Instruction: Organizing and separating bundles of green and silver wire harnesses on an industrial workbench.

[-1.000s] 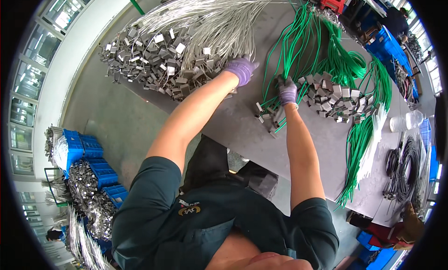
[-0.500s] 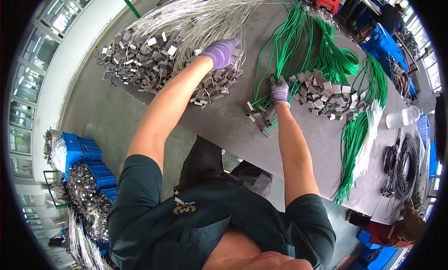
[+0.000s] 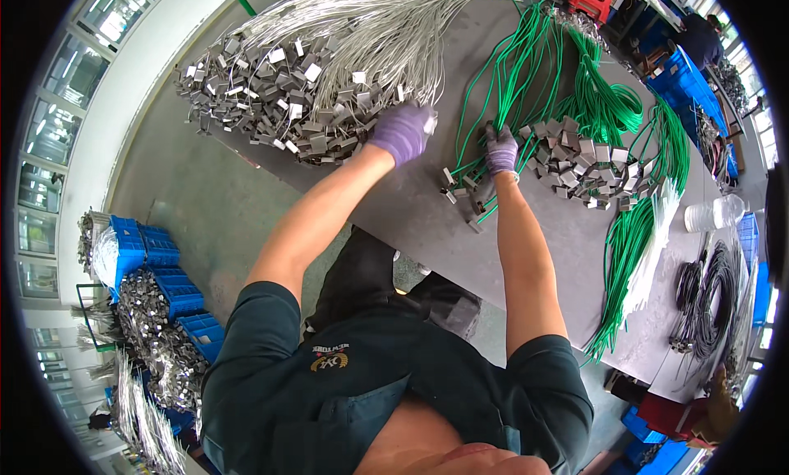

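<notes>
My left hand [image 3: 402,135], in a purple glove, is over the right edge of a heap of small silver metal pieces [image 3: 279,97] on thin pale wires [image 3: 386,43]. Motion smears its fingers, and a small light patch shows at their tips; whether they hold anything is unclear. My right hand [image 3: 500,149], gloved in purple and grey, is closed around a bundle of green wires [image 3: 511,72]. Several metal end pieces [image 3: 477,204] stick out of that bundle on the near side of the hand.
Right of my right hand lie more metal pieces [image 3: 579,159] and coiled green wires [image 3: 604,109]. Farther right are white wires [image 3: 649,253], a clear plastic bottle [image 3: 713,214] and black wire coils [image 3: 707,298]. A red stool [image 3: 590,0] stands beyond the table [image 3: 394,228]; blue crates [image 3: 177,290] stand at left.
My left hand has come back toward me from the pale wires to the heap's near right edge. My right hand keeps its grip on the green wires, almost unmoved.
</notes>
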Motion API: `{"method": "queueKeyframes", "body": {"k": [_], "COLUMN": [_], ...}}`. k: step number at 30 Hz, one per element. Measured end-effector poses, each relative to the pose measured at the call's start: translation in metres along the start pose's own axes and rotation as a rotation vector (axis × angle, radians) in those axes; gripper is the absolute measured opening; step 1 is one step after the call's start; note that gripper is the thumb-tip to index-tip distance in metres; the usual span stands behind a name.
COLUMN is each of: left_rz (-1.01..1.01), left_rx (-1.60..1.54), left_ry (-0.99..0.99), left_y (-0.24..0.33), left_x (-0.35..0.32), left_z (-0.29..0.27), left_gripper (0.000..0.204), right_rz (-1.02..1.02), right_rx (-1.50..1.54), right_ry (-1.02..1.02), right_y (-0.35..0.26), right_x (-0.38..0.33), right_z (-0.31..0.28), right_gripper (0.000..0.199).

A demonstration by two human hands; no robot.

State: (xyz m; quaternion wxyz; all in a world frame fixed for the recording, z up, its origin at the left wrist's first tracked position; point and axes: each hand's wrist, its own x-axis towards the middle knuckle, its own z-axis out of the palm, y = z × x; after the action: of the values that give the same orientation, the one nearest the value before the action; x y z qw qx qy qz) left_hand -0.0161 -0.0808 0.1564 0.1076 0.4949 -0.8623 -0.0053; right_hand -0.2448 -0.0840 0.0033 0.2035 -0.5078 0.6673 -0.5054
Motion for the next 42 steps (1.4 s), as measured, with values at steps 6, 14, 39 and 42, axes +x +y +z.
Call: {"method": "queueKeyframes", "body": {"k": [6,14,39,42], "left_rz": [-0.309,-0.277,-0.286,-0.113], "left_rx": [-0.775,-0.615,-1.182,-1.244], "left_ry": [0.239,0.418,0.1,-0.047], "left_y": [-0.017,-0.008,-0.053,-0.081], "left_x": [-0.022,-0.107,-0.236,-0.227], "left_z": [-0.045,0.003,-0.011,0.031], "left_gripper": [0.026,0.031,0.026,0.029], "right_rz": [-0.015,-0.084,-0.055,-0.025], "right_rx": [0.029,-0.062,0.12,0.022], "right_ry": [-0.017,-0.021,-0.058,-0.08], "right_y": [0.011,0.002,0.016,0.01], "right_x": [0.001,0.002,0.007,0.009], "right_z": [0.003,0.001,-0.003,-0.004], "right_gripper": [0.026,0.026,0.029,0.028]}}
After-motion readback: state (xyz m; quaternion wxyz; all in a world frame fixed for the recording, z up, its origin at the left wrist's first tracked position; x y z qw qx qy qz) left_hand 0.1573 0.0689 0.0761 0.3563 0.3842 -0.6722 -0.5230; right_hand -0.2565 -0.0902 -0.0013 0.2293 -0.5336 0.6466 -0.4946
